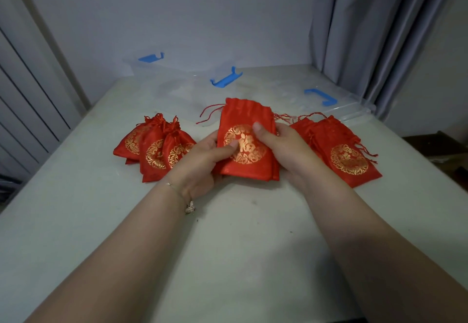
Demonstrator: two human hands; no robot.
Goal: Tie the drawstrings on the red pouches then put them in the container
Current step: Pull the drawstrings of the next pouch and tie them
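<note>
Both my hands hold a small stack of flat red pouches (pixel 247 130) with a gold emblem just above the table. My left hand (pixel 202 160) grips its left edge, thumb on the front. My right hand (pixel 286 150) grips the right edge, thumb on the emblem. The top pouch's mouth is open and its red drawstrings (pixel 209 114) hang loose on both sides. A group of three pouches with cinched tops (pixel 157 145) lies to the left. A pile of flat pouches with loose strings (pixel 339 150) lies to the right. The clear container (pixel 162 79) with blue clips stands behind.
A clear lid (pixel 349 109) with a blue clip (pixel 321 95) lies at the back right of the pale table (pixel 240 234). A grey curtain (pixel 367 31) hangs at the right, a wall behind, a panelled surface at the left.
</note>
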